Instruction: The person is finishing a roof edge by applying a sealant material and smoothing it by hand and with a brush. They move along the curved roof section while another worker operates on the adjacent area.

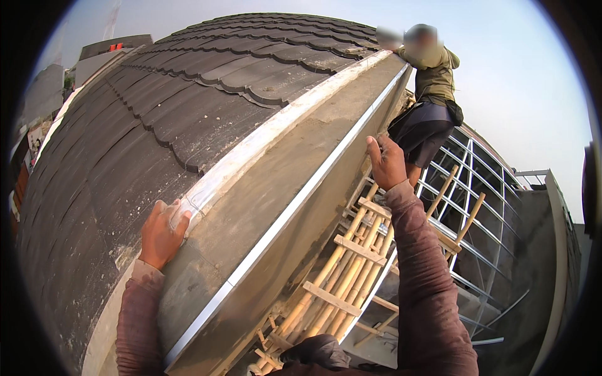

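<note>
A grey mortar-covered ledge (276,169) slants up from the lower left toward the far right. Along its roof side runs a white-coated strip (263,135), and a straight silvery metal bar (295,200) lies along its outer edge. My left hand (164,233) rests at the lower end of the white strip, fingers and thumb bent over its edge. Raised over the outer side of the ledge, my right hand (387,163) has its fingers curled in and its thumb pointing up. What lies inside those fingers, if anything, is hidden.
Dark roof tiles (157,138) cover the left side. Beneath the ledge at right, a bamboo scaffold (342,282) has wooden crosspieces. Another person (433,88) stands at the ledge's far end. A metal roof frame (470,188) and a grey wall (533,250) lie beyond.
</note>
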Available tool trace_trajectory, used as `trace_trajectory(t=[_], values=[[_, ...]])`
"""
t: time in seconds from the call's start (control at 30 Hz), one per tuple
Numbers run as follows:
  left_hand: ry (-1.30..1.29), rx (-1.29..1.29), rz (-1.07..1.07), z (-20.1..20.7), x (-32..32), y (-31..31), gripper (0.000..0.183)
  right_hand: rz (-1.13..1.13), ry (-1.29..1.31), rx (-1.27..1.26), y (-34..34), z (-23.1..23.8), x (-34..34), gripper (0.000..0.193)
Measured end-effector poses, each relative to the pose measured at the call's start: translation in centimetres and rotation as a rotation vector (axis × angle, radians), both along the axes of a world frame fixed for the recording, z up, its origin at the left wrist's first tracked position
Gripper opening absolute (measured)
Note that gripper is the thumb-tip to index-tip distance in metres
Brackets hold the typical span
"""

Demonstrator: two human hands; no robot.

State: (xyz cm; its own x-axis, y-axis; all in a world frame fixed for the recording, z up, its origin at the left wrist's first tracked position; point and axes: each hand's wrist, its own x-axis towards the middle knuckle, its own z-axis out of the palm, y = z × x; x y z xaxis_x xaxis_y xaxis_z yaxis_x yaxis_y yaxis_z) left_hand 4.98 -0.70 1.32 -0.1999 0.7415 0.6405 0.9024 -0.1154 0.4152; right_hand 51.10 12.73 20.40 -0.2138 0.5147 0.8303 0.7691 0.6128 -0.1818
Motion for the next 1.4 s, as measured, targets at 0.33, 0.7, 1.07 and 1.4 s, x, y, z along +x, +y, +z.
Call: trace_trajectory(t=[0.33,0.7,1.07,1.4], values=[[-0.035,0.023,-0.048,-0.2,0.0,0.9,0.052,-0.087,-0.478,-0.178,11.3,3.2,-18.4,0.038],[-0.117,-0.029,-0.111,0.4,0.8,0.9,0.052,0.016,-0.634,-0.343,18.8,0.4,-22.1,0.043],[-0.127,-0.141,-0.079,0.7,0.9,0.9,0.059,0.182,-0.684,-0.406,21.0,-1.3,-23.4,0.042],[-0.112,-0.175,-0.074,2.7,2.2,3.6,0.06,0.172,-0.705,-0.372,21.9,-1.1,-21.3,0.037]])
